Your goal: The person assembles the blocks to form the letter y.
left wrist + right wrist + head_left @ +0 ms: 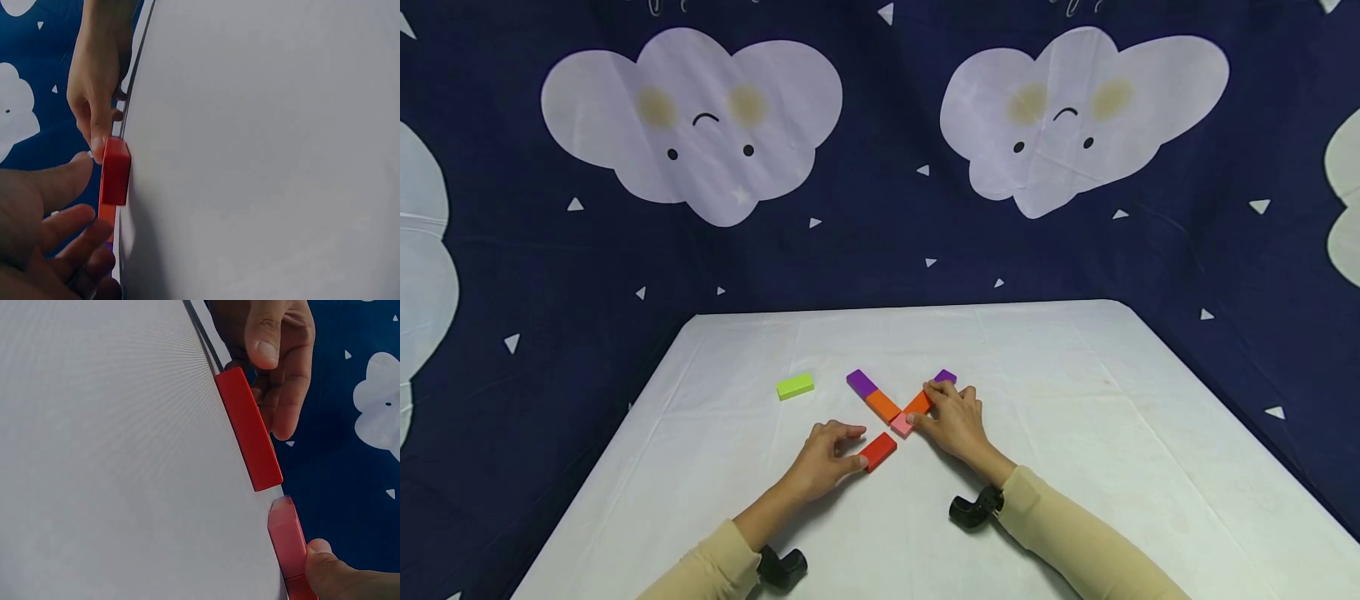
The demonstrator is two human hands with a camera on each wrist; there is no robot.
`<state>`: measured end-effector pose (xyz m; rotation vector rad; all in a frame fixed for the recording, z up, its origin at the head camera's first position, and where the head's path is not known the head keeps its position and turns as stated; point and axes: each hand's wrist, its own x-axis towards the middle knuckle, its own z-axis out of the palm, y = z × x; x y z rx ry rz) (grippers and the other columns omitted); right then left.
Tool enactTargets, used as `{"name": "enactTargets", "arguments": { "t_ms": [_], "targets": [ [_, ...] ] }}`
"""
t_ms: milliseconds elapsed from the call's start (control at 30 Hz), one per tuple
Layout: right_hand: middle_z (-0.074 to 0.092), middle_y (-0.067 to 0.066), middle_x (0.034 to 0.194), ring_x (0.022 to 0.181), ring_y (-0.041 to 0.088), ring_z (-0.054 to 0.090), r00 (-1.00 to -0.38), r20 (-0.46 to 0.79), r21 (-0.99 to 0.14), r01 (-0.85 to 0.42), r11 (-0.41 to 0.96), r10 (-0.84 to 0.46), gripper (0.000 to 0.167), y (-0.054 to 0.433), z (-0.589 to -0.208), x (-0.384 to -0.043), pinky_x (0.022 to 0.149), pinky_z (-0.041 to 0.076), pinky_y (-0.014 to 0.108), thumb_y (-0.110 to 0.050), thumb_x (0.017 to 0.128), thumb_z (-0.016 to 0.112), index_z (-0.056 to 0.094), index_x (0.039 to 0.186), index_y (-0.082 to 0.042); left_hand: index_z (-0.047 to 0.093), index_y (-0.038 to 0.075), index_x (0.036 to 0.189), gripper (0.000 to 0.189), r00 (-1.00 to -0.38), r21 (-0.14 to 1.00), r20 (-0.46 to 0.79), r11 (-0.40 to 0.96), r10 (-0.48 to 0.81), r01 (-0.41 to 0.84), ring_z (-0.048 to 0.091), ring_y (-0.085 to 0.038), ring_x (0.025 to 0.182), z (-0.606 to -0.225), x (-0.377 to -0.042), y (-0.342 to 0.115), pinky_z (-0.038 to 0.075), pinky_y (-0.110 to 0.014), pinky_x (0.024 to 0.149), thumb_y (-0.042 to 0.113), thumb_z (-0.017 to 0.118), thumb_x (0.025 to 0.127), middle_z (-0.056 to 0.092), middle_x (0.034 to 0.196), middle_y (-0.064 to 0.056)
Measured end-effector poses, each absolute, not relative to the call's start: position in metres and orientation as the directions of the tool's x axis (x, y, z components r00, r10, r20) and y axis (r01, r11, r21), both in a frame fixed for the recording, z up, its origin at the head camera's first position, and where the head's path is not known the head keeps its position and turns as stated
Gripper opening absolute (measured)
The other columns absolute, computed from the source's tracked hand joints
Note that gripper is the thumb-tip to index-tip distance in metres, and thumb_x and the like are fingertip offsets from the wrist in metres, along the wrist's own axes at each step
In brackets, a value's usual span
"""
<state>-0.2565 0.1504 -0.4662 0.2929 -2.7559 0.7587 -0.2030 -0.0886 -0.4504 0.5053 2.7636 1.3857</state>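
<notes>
A red block (878, 452) lies on the white table, angled up to the right. My left hand (824, 458) is at its near left end; the thumb is close against it and the fingers are spread apart. In the left wrist view the red block (115, 172) stands just beyond the thumb. My right hand (957, 421) holds an orange block (918, 403), with thumb and index finger at opposite sides. A pink block (901, 425) adjoins its near end, and the thumb touches the pink block (289, 540) in the right wrist view. A purple block (946, 377) continues the row.
A second arm, made of an orange block (883, 407) and a purple block (861, 383), slants to the upper left and meets the pink block. Farther left lies a lime green block (795, 387). A dark blue cloud-patterned cloth (880, 250) hangs behind the table (1075, 500).
</notes>
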Motion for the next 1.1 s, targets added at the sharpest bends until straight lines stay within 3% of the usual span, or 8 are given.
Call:
{"name": "enactTargets", "arguments": {
  "t_ms": [367,733,1100],
  "targets": [
    [0.056,0.007,0.129,0.094,0.03,0.041,-0.938,0.325,-0.466,-0.27,0.843,-0.121,0.065,0.151,-0.468,-0.258,0.076,0.028,0.037,-0.044,0.078,0.073,0.059,0.128,-0.006,0.065,0.009,0.119,0.044,-0.911,0.743,0.135,0.568,0.391,0.354,0.041,-0.015,0.096,-0.452,-0.207,-0.091,0.026,-0.032,0.081,0.015,0.076,0.076,0.066,0.112,-0.001],
    [0.056,0.006,0.13,0.094,0.029,0.04,-0.944,0.308,-0.468,-0.259,0.845,-0.119,0.065,0.15,-0.468,-0.257,0.075,0.027,0.036,-0.045,0.078,0.072,0.058,0.129,-0.007,0.068,0.011,0.115,0.041,-0.909,0.733,0.161,0.571,0.385,0.371,0.041,-0.013,0.091,-0.455,-0.204,-0.084,0.026,-0.03,0.078,0.014,0.076,0.075,0.067,0.106,0.0],
    [0.055,0.006,0.13,0.095,0.029,0.04,-0.943,0.31,-0.466,-0.259,0.846,-0.118,0.065,0.15,-0.469,-0.258,0.076,0.027,0.037,-0.045,0.078,0.072,0.058,0.129,-0.007,0.07,0.01,0.11,0.038,-0.929,0.736,0.214,0.576,0.301,0.356,0.041,-0.015,0.085,-0.459,-0.2,-0.07,0.025,-0.029,0.074,0.014,0.078,0.073,0.068,0.1,-0.004]
  ]
}}
